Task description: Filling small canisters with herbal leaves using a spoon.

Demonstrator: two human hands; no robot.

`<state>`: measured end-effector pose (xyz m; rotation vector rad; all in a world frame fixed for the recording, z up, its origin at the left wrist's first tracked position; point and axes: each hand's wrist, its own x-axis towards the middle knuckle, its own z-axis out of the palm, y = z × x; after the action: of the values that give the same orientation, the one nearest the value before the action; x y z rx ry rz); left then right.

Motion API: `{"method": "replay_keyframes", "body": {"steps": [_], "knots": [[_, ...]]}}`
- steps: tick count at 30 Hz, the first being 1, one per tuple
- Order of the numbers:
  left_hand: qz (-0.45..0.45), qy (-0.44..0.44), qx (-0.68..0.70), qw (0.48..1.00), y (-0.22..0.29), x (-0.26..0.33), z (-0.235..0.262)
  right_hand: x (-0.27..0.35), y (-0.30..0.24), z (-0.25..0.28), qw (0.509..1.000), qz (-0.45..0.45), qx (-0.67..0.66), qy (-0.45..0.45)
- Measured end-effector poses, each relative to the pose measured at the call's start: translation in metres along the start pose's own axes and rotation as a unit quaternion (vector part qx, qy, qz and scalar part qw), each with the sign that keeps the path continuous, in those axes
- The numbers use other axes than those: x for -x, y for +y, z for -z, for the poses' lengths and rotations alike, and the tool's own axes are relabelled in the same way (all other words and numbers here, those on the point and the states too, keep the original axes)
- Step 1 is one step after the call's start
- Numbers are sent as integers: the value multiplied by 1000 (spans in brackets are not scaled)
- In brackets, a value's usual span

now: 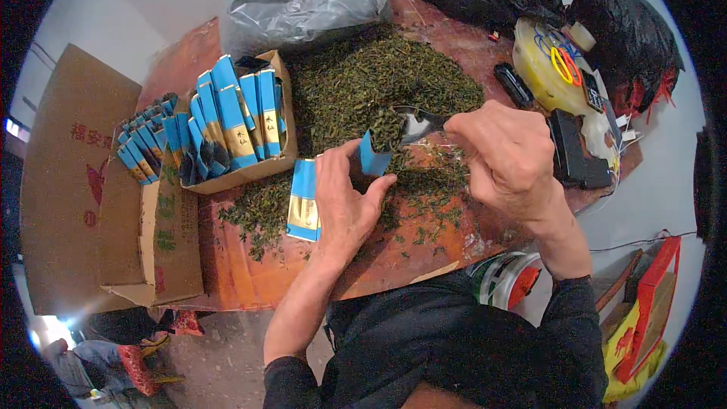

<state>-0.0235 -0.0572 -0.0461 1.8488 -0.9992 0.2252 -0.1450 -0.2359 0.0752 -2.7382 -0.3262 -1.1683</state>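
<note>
Black clothing [454, 333] borders the bare table edge [405, 276], spoon [425, 126] at the open packet [372, 157].

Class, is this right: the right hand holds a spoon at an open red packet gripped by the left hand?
The colour is wrong: the head view shows a blue packet in the left hand, with the spoon in the right hand.

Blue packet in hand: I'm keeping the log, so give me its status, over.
Left hand holding packet, leaves at its mouth. Right hand gripping spoon, bowl beside those leaves. No other obstruction seen there.
</note>
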Motion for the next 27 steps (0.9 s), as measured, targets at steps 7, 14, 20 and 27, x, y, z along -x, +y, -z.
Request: {"method": "replay_keyframes", "body": {"steps": [7,14,20,27], "knots": [[-2,1,-9,1000,0,0,0,-2,-2,2,1000,13,11,9],[-3,-3,-3,1000,0,-1,0,-1,0,2,1000,18,12,13],[1,-3,-5,1000,-2,0,1,1,1,1,1000,11,17,10],[-8,-1,-2,1000,-1,-1,1,3,0,3,1000,1,12,19]]}}
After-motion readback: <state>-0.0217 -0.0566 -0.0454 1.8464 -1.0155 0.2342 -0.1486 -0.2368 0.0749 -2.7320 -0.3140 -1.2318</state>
